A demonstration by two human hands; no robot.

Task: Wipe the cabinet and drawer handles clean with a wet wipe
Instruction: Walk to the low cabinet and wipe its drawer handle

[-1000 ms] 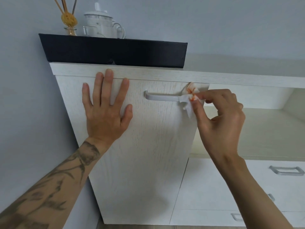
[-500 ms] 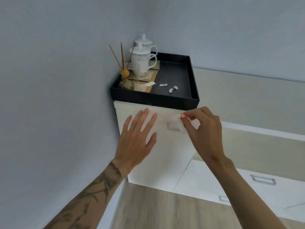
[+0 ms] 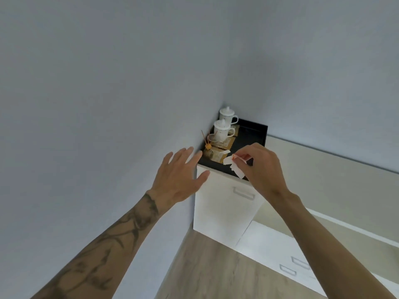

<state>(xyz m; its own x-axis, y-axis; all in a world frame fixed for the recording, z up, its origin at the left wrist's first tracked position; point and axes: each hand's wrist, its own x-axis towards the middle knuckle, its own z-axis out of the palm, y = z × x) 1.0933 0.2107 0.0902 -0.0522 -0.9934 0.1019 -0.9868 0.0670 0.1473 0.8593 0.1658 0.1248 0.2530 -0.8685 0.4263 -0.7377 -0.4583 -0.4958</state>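
A white corner cabinet (image 3: 220, 214) stands below me with a silver bar handle (image 3: 244, 193) near the top of its door. My right hand (image 3: 262, 169) hovers above the cabinet, pinching a small crumpled white wet wipe (image 3: 234, 167) between thumb and fingers, clear of the handle. My left hand (image 3: 179, 178) floats open with spread fingers to the left of the cabinet's top corner, touching nothing. Two silver drawer handles (image 3: 294, 266) show on the low drawers at the lower right.
A black tray (image 3: 257, 134) sits on the cabinet top, holding two white lidded cups (image 3: 224, 126), a small reed diffuser (image 3: 207, 149) and paper scraps. Grey walls meet in the corner behind. A long beige counter (image 3: 323, 180) runs right; wooden floor (image 3: 205, 272) lies below.
The view has pulled far back and up from the cabinet. My left hand came off the door and my right hand lifted the wipe off the handle.
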